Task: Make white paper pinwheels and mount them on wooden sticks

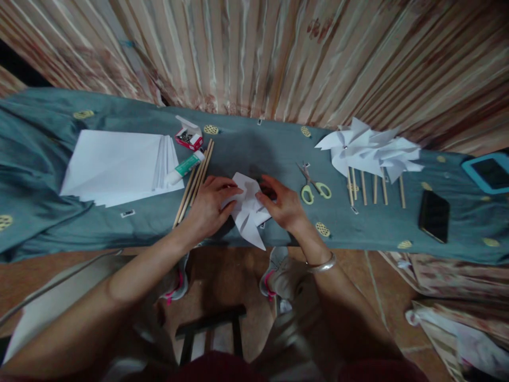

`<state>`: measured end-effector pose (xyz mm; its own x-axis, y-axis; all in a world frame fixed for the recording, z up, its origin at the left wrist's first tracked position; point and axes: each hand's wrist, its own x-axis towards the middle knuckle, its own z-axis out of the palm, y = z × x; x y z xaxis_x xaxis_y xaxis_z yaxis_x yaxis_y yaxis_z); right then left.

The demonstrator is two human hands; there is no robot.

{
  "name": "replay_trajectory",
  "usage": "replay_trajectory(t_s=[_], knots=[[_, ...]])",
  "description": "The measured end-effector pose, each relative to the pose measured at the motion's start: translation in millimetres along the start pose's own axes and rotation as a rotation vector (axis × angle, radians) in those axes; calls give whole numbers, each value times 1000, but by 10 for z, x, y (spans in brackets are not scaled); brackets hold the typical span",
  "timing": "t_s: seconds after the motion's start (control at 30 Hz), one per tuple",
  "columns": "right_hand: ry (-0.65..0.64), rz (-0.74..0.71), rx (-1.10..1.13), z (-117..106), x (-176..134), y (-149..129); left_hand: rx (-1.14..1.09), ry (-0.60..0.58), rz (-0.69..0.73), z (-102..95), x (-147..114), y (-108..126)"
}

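Note:
A white paper pinwheel [247, 204] lies at the table's near edge between my hands, its blades folded in and one point hanging toward me. My left hand [212, 204] grips its left side, thumb and fingers closed on the paper. On the right side, my right hand [281, 201] pinches another blade between thumb and fingers. Just left of my left hand lie several wooden sticks [194, 180]. Scissors [312, 185] with pale green handles rest to the right of my right hand, blades pointing away.
White paper sheets [115, 162] lie at left, with a glue tube [186, 167] and an opened red box [189, 137] of small metal pieces beside them. Several finished pinwheels [369, 148] on sticks, a black phone [434, 216] and a blue-framed device [489, 172] are at right. A curtain [238, 58] hangs behind.

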<state>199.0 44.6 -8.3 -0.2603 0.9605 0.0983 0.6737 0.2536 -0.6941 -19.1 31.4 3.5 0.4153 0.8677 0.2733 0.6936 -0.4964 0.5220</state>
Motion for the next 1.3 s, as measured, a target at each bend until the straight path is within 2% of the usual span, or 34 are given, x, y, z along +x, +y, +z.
replay_trajectory(t_s=[0.23,0.33,0.8,1.07,1.3], knots=[[122,-54,-213,122,21,27,-15,-51,11,59,-92,58],[136,-75,-256,144,16,20,-18,-51,28,76,-101,75],[117,-43,-272,162,27,21,13,-140,43,145,-115,118],[118,-49,-272,180,27,42,93,-104,120,216,-118,98],[143,-60,-251,156,25,50,150,-111,164,191,-110,128]])
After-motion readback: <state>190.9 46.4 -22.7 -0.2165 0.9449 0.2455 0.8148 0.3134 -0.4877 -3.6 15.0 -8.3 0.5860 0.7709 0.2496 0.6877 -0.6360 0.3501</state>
